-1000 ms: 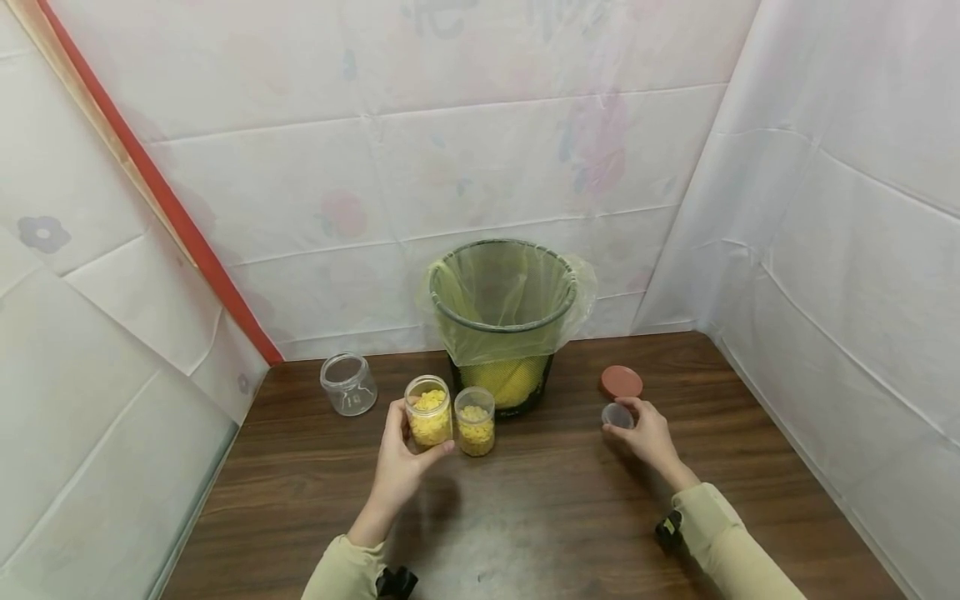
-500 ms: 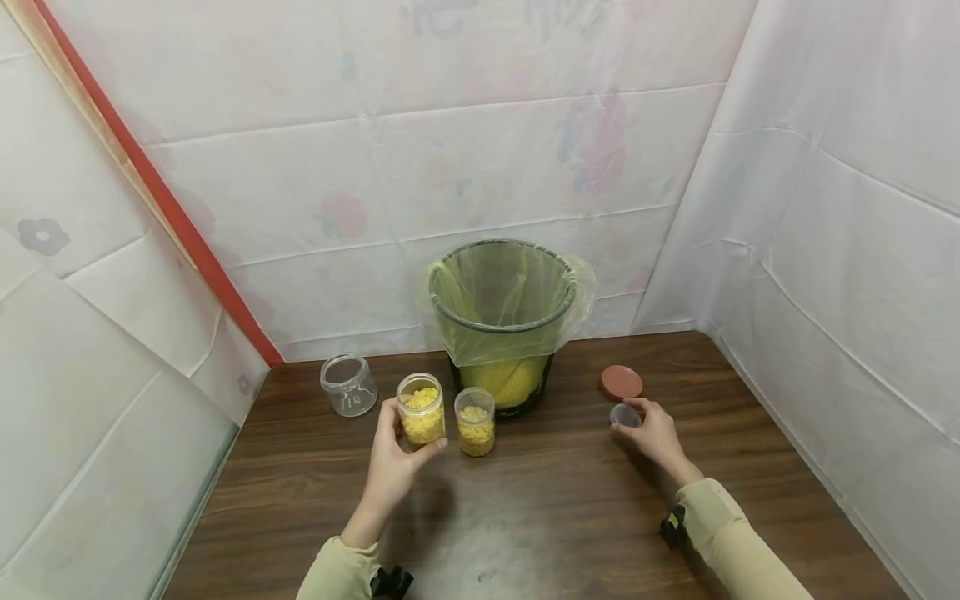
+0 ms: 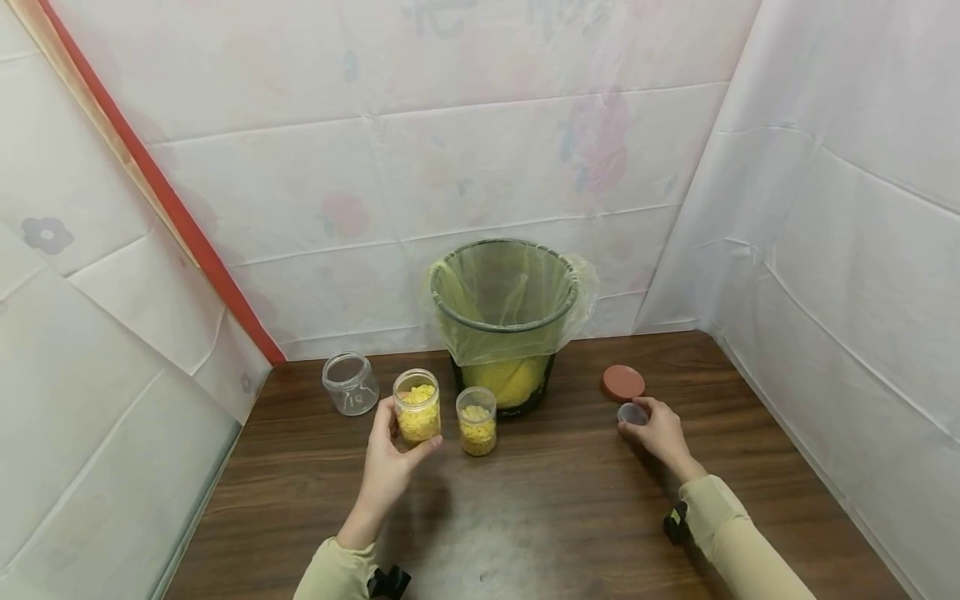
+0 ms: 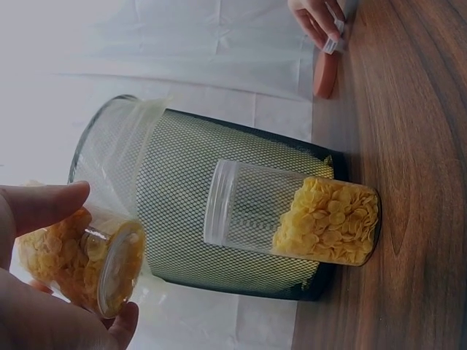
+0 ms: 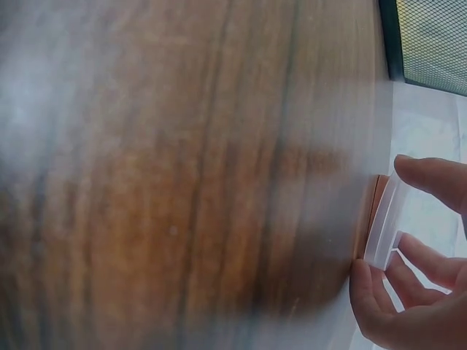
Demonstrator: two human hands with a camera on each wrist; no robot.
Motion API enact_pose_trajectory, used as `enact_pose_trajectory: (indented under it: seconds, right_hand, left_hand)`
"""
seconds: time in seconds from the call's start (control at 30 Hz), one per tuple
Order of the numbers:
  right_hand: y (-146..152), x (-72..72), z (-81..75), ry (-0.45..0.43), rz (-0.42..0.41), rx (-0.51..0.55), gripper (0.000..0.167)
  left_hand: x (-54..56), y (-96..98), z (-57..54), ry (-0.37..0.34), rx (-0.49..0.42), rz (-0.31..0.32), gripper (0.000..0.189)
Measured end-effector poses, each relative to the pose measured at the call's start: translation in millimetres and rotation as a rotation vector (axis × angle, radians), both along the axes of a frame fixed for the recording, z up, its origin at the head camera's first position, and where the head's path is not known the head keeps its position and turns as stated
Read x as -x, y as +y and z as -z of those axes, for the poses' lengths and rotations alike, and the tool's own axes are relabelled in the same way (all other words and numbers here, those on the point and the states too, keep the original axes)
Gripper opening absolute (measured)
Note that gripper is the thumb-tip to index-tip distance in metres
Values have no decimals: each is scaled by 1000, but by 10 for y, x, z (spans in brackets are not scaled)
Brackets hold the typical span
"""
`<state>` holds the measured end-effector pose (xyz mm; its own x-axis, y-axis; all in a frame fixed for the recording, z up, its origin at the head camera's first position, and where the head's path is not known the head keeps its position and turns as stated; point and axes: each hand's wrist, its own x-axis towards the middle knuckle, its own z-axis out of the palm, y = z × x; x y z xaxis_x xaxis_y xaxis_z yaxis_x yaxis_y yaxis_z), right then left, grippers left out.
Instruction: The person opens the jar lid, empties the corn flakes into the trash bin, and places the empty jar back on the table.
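Observation:
In the head view my left hand (image 3: 388, 467) grips a clear jar of yellow flakes (image 3: 417, 417), lifted off the table and tilted, its mouth uncovered. A second clear jar (image 3: 477, 429), part filled with the same flakes, stands just right of it; the left wrist view shows this jar (image 4: 292, 211) close up. Over on the right, my right hand (image 3: 660, 437) holds a small clear plastic lid (image 3: 633, 414) by its edge, low over the table. In the right wrist view the thumb and fingers pinch that lid (image 5: 385, 226).
Behind the jars stands a black mesh bin (image 3: 502, 367) lined with a yellowish bag. A wide clear jar (image 3: 350, 385) is at the back left. Beyond my right hand lies a reddish-brown lid (image 3: 623, 382). White sheeting (image 3: 375, 192) walls the wooden table (image 3: 540, 517).
My left hand has shifted a little left with its jar, away from the standing jar. The right hand has moved slightly right with the clear lid, nearer the reddish-brown lid.

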<state>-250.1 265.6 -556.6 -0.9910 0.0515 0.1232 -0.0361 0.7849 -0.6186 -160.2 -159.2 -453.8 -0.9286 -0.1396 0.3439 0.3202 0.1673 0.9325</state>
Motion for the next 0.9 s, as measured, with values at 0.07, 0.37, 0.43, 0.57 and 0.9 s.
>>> enact_pose_trajectory:
  seconds: [0.07,0.37,0.43,0.57,0.9]
  right_hand:
    - [-1,6,-3,-1,-1,-4,60]
    - [-16,9,0,11,30,-37,59]
    - [-15,10,6,13,45,-41,59]
    - [-21,13,9,11,56,-42,60]
    - [-55,37,-8,8,69,-40,61]
  left_hand:
    - [-3,0,-5,-1,-10,3,65]
    - [-11,-12,-16,-23,-34,5,65]
    - [-15,-12,-21,-26,-36,4,66]
    - [-14,-13,-17,-29,-40,1,66]
    - [-23,-12,-14,-22,-45,3,65]
